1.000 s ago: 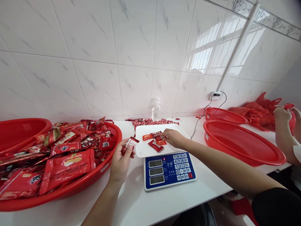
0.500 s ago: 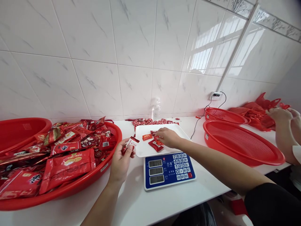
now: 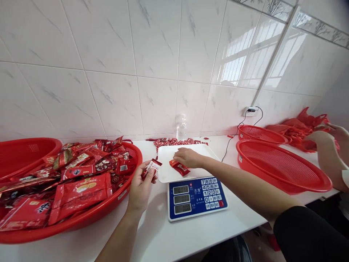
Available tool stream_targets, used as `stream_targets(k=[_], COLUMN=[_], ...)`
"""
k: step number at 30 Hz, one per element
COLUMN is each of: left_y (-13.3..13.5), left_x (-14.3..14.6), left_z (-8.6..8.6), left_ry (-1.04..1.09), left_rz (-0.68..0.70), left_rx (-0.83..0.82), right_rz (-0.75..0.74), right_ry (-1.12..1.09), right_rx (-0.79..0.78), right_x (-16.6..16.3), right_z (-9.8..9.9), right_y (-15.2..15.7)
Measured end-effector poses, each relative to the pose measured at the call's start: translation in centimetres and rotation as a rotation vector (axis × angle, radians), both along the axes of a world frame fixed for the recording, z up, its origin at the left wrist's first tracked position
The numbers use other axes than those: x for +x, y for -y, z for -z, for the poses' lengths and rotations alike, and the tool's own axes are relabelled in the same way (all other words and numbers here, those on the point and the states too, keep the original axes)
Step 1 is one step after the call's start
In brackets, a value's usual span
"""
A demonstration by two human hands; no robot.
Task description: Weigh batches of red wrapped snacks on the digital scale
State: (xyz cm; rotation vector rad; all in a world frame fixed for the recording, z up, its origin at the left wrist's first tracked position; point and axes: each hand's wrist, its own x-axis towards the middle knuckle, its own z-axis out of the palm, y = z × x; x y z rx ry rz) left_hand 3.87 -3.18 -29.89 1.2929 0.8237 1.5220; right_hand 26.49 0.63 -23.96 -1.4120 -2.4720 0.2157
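My left hand (image 3: pixel 139 189) hovers just left of the scale and pinches a small red-and-white packet (image 3: pixel 152 167) between thumb and fingers. My right hand (image 3: pixel 187 157) lies palm down on the white weighing pan (image 3: pixel 166 174) of the blue digital scale (image 3: pixel 195 196), fingers curled over small red sweets that are mostly hidden under it. One red wrapped sweet (image 3: pixel 180 167) shows at the hand's near edge. Left of the scale stands a red basket (image 3: pixel 89 214) heaped with red snack packets (image 3: pixel 77 171).
Two empty red mesh baskets (image 3: pixel 283 169) stand at the right, with a pile of red bags (image 3: pixel 297 127) behind them. Another person's hands (image 3: pixel 325 143) work at the far right. Loose red sweets (image 3: pixel 177 141) and a clear bottle (image 3: pixel 180 125) sit by the tiled wall. A cable (image 3: pixel 234 140) runs to a wall socket.
My right hand slid leftward across the pan, sweeping over the sweets so fewer show. My left hand kept still with its packet. The other person's hands shifted.
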Motion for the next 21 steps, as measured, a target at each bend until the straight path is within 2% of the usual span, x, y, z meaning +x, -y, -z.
stream_targets(k=[3,9,14,21], left_y=[0.0,0.0,0.2,0.4], left_x=[0.1,0.0,0.1,0.1], left_z=[0.0,0.0,-0.3,-0.1], left_ry=[0.002,-0.002,0.010,-0.015], left_rz=[0.005,0.009,0.011,0.023], left_rx=[-0.002,0.000,-0.003,0.000], right_rz=[0.071,0.080,0.166,0.192], right_ry=[-0.048,-0.034,-0.047,-0.060], right_rx=[-0.037,-0.138,-0.135,-0.112], right_x=[1.7,3.8,4.4,4.7], right_z=[-0.3,0.7,0.7,0.3], right_y=[-0.5,-0.7,1.1,3.9])
